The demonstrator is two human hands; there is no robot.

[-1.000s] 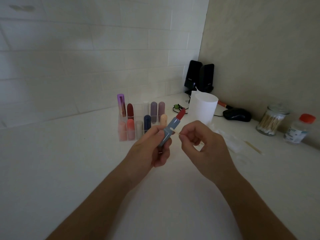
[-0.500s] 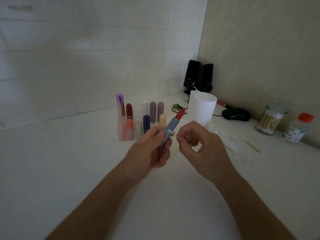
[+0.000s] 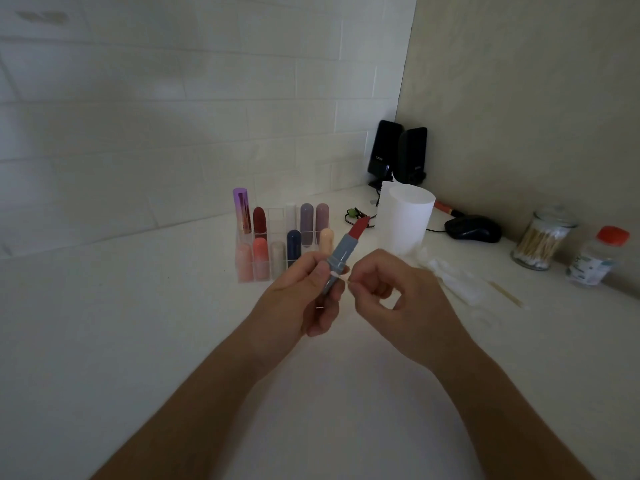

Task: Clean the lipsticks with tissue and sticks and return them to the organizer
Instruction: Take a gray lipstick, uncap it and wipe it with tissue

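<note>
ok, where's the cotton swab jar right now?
Head view, far right of the counter against the beige wall: the cotton swab jar stands between the black mouse on its left and the red-capped bottle on its right.

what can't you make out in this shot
Head view only:
Of the swab only the white tip shows; the right hand hides the rest.
The lower end of the lipstick is covered by the left hand.
The label on the bottle is too small and blurred to read.
</note>
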